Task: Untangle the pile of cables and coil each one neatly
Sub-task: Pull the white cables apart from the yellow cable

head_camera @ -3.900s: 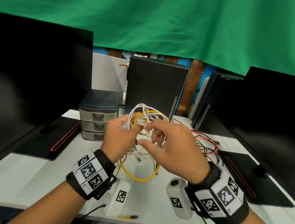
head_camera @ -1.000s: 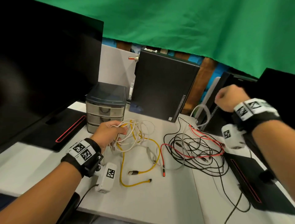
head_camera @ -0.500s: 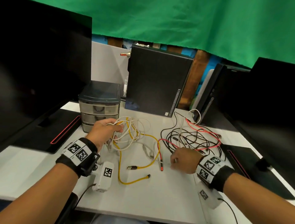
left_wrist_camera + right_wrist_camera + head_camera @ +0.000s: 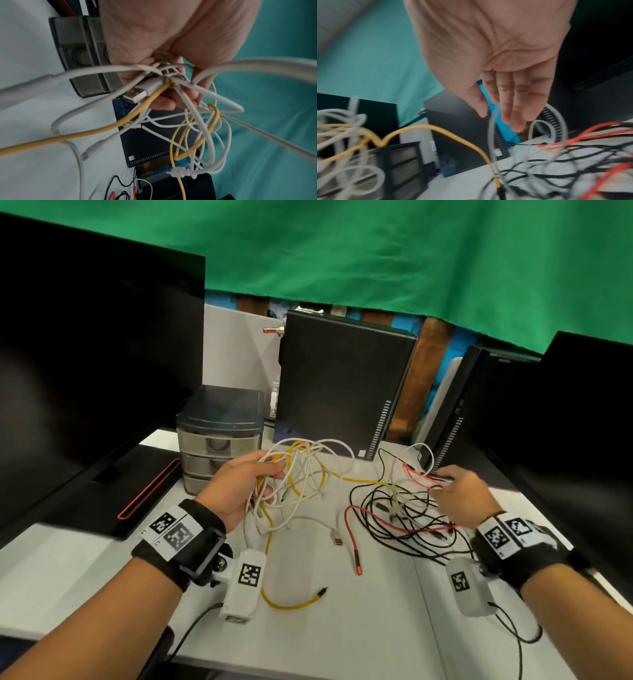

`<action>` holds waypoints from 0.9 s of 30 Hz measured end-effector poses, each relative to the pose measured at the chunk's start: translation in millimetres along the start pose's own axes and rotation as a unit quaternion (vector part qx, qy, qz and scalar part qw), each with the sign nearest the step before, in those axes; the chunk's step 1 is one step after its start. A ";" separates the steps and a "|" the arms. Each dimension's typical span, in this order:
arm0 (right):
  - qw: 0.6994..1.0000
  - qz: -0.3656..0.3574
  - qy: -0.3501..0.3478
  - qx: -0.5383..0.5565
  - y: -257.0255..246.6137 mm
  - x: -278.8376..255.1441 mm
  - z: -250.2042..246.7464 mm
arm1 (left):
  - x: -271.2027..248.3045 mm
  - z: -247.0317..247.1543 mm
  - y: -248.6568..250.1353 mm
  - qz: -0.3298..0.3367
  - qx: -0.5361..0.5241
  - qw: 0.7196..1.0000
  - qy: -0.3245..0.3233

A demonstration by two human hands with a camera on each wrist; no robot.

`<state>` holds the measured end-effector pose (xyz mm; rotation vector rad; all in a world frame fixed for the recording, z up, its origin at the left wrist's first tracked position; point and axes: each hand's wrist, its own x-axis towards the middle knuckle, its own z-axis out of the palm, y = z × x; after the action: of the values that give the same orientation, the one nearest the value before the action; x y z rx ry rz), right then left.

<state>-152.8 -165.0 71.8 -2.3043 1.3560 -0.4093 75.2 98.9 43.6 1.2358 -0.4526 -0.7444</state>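
Note:
My left hand point(image 4: 251, 481) grips a bunch of white cables point(image 4: 310, 470) tangled with a yellow cable point(image 4: 291, 604), lifted a little off the table; the left wrist view shows fingers point(image 4: 164, 102) curled round white strands, a USB plug point(image 4: 137, 93) and the yellow cable point(image 4: 96, 131). My right hand point(image 4: 459, 494) hovers with straight fingers point(image 4: 518, 108) over a flat tangle of black cables point(image 4: 411, 518) and a red cable point(image 4: 352, 539). One yellow strand point(image 4: 453, 134) runs from the lifted bunch into that tangle.
A grey drawer unit point(image 4: 219, 436) stands behind the left hand. A black computer case point(image 4: 342, 385) stands at the back, another point(image 4: 455, 412) at the right. Black monitors point(image 4: 85, 354) flank the white table point(image 4: 342, 628), their bases point(image 4: 113, 498) resting on it.
My left hand has raised the white and yellow bunch. My right hand opened and moved from the table's middle back and right, over the black and red tangle.

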 end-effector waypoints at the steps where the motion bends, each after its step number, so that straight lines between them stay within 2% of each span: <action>1: 1.000 -0.027 -0.005 0.010 -9.7 -6.6 4.6 | -1.1 1.0 1.6 0.002 -0.005 1.000 -0.006; 4: 0.991 -0.115 -0.001 0.075 -47.7 -28.8 12.7 | -3.4 2.3 4.4 0.010 -0.014 1.000 -0.018; 8: 0.962 -0.206 -0.003 0.177 -91.6 -51.0 14.5 | -4.2 1.3 6.2 0.014 -0.016 1.000 -0.021; 14: 0.961 -0.237 -0.088 0.110 -108.7 -58.2 30.0 | -6.4 -2.0 12.5 0.017 -0.033 0.999 -0.031; 16: 0.951 -0.216 -0.146 0.167 -112.3 -58.7 33.2 | -7.8 -1.3 17.5 0.022 -0.052 0.998 -0.037; 18: 0.927 -0.195 -0.219 0.233 -116.9 -61.5 36.0 | -9.1 -1.2 21.8 0.028 -0.057 0.997 -0.042; 20: 0.915 -0.198 -0.262 0.236 -121.1 -64.8 38.3 | -10.4 -2.4 24.3 0.033 -0.055 0.997 -0.051; 22: 0.915 -0.204 -0.256 0.238 -124.9 -67.6 39.7 | -11.0 -3.5 24.9 0.036 -0.051 0.997 -0.053; 27: 0.913 -0.203 -0.164 0.314 -133.0 -63.7 29.5 | -9.1 -5.7 26.0 0.041 -0.057 0.997 -0.040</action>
<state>-69.9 -45.9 111.3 -1.9623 0.4715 -0.4732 79.6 113.1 67.5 1.0763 -0.5174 -0.7412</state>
